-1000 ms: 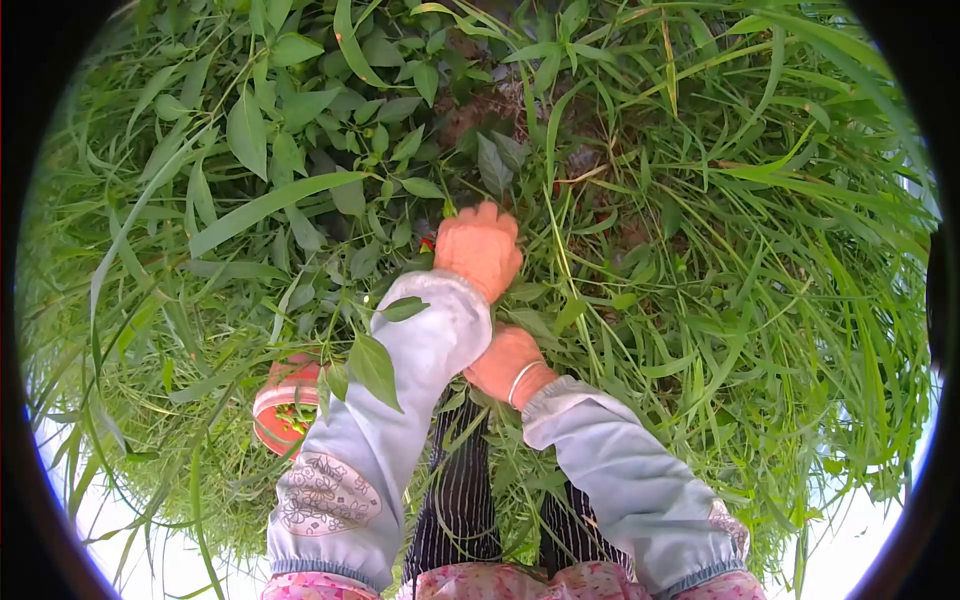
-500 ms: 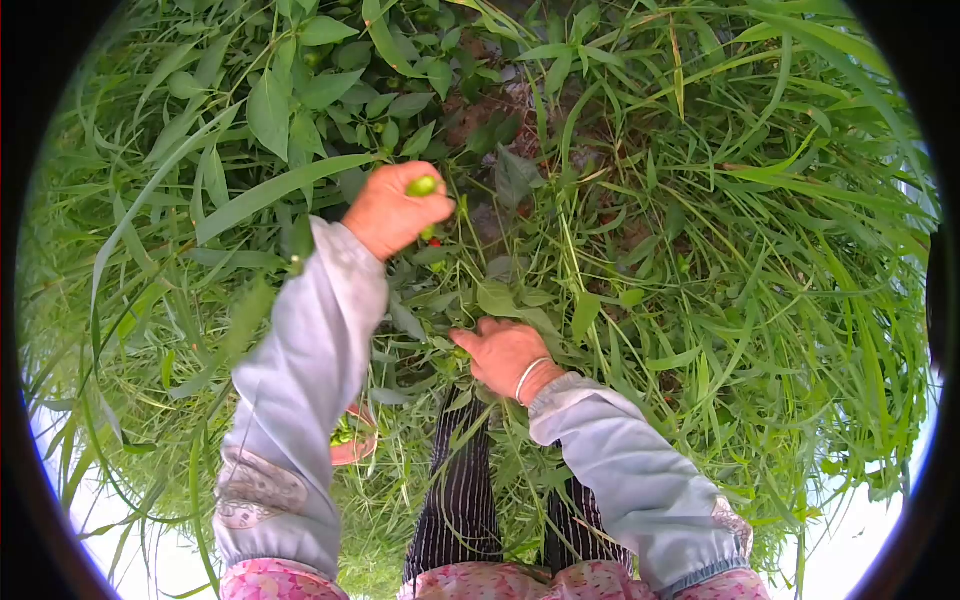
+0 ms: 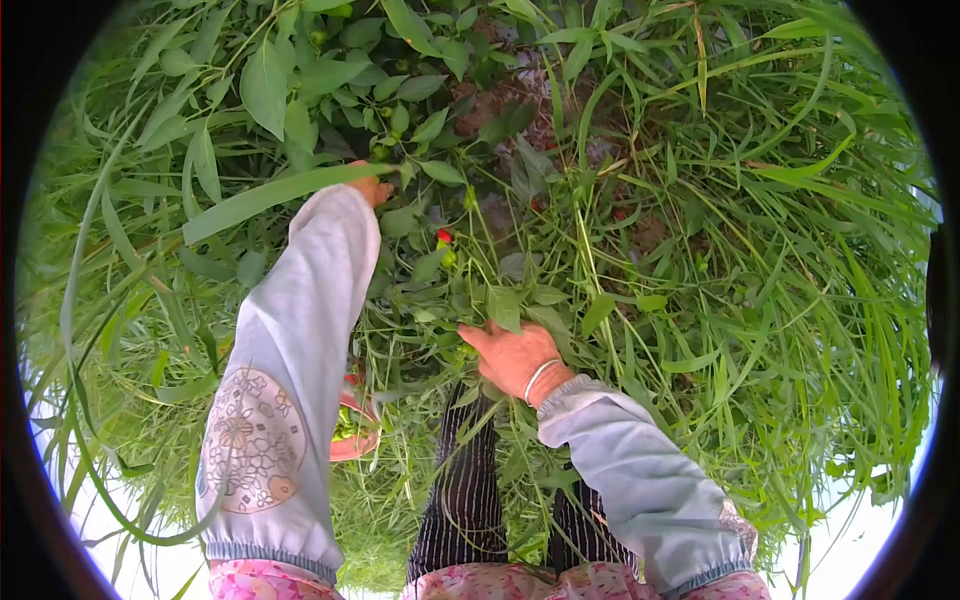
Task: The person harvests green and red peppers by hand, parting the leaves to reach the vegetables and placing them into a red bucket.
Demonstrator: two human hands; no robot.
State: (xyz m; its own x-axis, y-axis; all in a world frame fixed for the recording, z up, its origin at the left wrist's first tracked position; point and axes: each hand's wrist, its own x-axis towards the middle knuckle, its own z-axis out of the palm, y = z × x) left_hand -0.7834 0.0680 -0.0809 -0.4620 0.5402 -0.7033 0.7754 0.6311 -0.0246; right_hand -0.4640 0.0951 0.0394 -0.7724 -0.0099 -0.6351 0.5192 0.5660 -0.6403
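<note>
My left hand [image 3: 374,188] reaches in among the pepper plant leaves at the upper left. A long grass blade and the sleeve cover most of it, and its fingers are hidden. Below and right of it hang a small red pepper [image 3: 444,236] and a green pepper [image 3: 448,258]. My right hand [image 3: 516,360] is low among stems and leaves near the middle, fingers curled in, with a leaf [image 3: 503,307] over part of them. Whatever it grips is hidden.
A pink-rimmed container [image 3: 357,449] with green peppers stands in the grass below, partly behind my left sleeve. Tall grass [image 3: 800,260] crowds the right side. Bare soil [image 3: 490,108] shows at the top middle. My striped trouser legs [image 3: 460,490] are at the bottom.
My left hand, which held a green pepper, has moved up and left into the leaves, and that pepper is out of sight. My right hand has shifted slightly right.
</note>
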